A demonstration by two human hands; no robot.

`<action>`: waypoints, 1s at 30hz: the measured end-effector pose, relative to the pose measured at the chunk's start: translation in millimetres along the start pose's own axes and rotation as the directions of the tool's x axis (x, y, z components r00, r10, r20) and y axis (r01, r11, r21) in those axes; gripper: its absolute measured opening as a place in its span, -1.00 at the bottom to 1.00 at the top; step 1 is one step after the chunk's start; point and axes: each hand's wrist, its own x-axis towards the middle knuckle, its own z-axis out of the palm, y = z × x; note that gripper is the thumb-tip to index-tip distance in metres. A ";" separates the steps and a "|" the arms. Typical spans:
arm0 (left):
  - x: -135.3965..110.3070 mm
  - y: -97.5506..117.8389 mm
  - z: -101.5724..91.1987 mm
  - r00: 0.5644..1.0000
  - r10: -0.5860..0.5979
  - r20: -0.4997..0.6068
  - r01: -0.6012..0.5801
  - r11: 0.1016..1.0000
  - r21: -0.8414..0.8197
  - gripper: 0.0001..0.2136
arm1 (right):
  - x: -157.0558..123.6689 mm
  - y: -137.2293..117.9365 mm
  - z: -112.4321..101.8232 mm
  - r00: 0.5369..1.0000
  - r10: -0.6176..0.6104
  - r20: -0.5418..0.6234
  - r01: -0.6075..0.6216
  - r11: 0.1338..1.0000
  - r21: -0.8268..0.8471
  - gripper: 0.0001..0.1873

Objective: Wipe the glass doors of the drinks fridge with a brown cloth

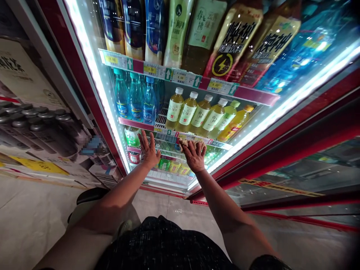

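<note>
My right hand (196,157) has its fingers bent over a crumpled beige cloth (201,144), pressing it at the front of a wire shelf (165,145) in the lit drinks fridge. The cloth lies just under the price strip (216,143) of the shelf above. To the left, my left hand (149,152) is empty, its fingers spread, in front of the same wire shelf. A bottle with a green and white label (132,136) stands beside those fingers. Below the hands, green packs (164,164) and yellow packs (174,167) sit on a lower shelf.
Above the hands stand pale tea bottles (188,109), blue bottles (136,100) and an orange-capped yellow bottle (235,123). Larger bottles (202,30) fill the top shelf. A red-framed glass door (295,165) is at right. Dark bottles (47,131) line the left, near a stool (91,197).
</note>
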 end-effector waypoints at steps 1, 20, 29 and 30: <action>-1.4 2.3 1.2 1.000 -0.004 0.004 0.004 1.000 0.002 0.10 | -6.9 1.3 -0.5 1.000 -0.020 -0.007 0.020 1.000 -0.004 -0.58; -6.6 14.6 17.6 0.994 0.025 0.105 -0.027 0.999 0.021 0.02 | -54.7 67.0 -12.3 0.980 0.059 0.189 -0.064 0.998 0.021 -0.56; -8.8 14.8 26.3 0.993 0.022 0.116 -0.028 0.998 0.052 0.02 | -82.3 82.6 -9.0 0.981 0.160 0.110 -0.157 0.987 -0.040 -0.65; -8.8 14.6 26.7 0.993 0.022 0.115 -0.028 0.998 0.049 0.03 | -81.0 86.8 -10.2 0.982 0.164 0.094 -0.161 0.986 -0.037 -0.64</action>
